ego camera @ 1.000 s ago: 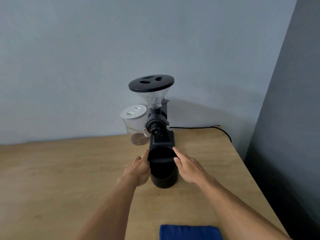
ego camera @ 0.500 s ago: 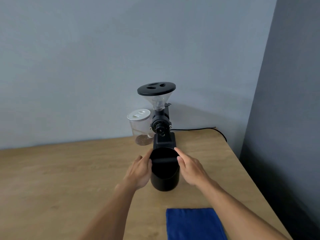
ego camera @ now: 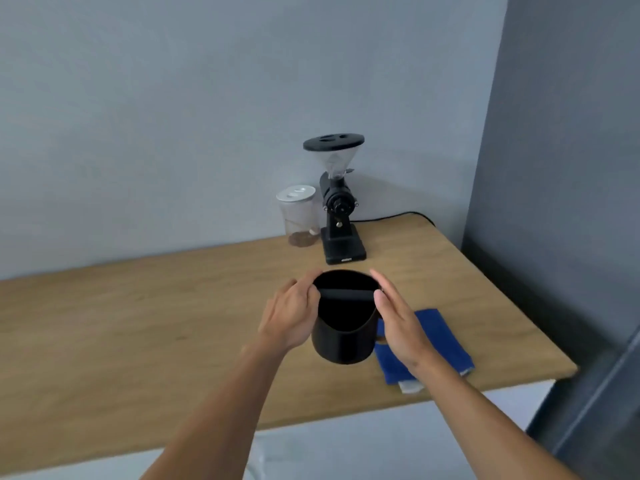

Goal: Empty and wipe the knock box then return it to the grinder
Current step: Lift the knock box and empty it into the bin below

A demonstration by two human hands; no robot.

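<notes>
The black round knock box (ego camera: 341,344), with a black bar across its mouth, is held between both my hands above the wooden table (ego camera: 138,320), away from the grinder. My left hand (ego camera: 292,315) grips its left rim and wall. My right hand (ego camera: 398,323) presses flat against its right side, fingers straight. The black coffee grinder (ego camera: 341,216), with a clear hopper and black lid, stands at the back of the table near the wall. A folded blue cloth (ego camera: 440,337) lies on the table partly under my right hand.
A clear jar (ego camera: 299,216) with a white lid stands left of the grinder. A black power cord (ego camera: 398,216) runs from the grinder to the right. A dark grey wall (ego camera: 561,168) borders the table's right side; the table's front edge is close below my arms.
The knock box has come off the grinder's base toward me, held in both hands. The view has pulled back, so the grinder looks farther away and the whole blue cloth shows.
</notes>
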